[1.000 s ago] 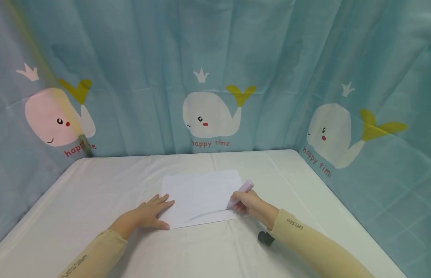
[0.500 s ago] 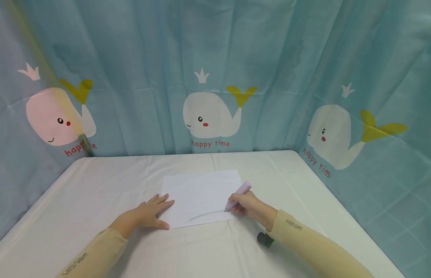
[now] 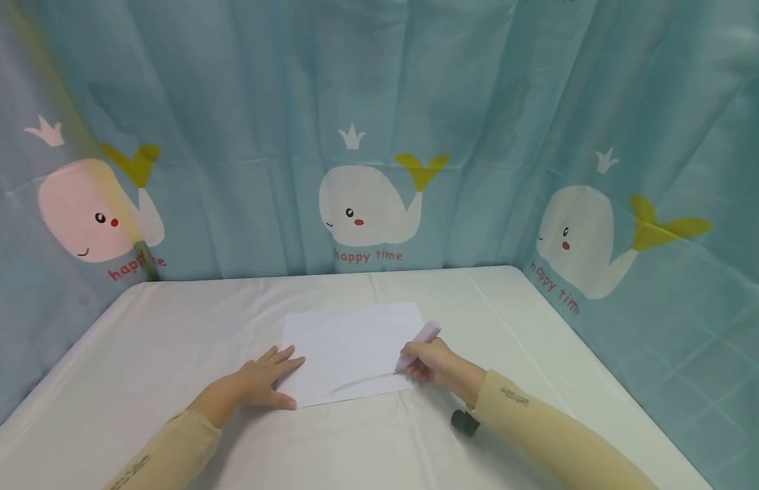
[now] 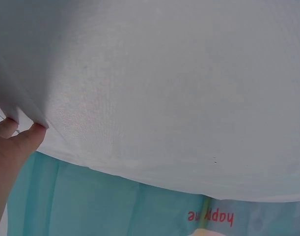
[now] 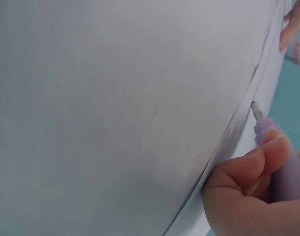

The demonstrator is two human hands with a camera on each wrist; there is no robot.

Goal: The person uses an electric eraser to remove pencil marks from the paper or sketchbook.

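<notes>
A sheet of white paper (image 3: pixel 348 340) lies on the white-covered table, with a thin grey curved line (image 3: pixel 361 382) drawn near its lower edge. My right hand (image 3: pixel 431 361) grips a light purple marker (image 3: pixel 427 332), tip down at the right end of that line. In the right wrist view the thumb and fingers pinch the marker (image 5: pixel 288 172) close to its grey tip. My left hand (image 3: pixel 263 381) rests with fingers spread over the paper's left edge. Only part of this hand (image 4: pixel 14 147) shows in the left wrist view.
A small dark object (image 3: pixel 465 422) lies on the table (image 3: pixel 367 449), beside the right sleeve (image 3: pixel 526 422). A blue curtain (image 3: pixel 256 136) printed with whales hangs around the table's back and sides.
The right hand and marker have shifted slightly left and down along the drawn line. My left hand stays in place on the paper; the whole view has tilted a little.
</notes>
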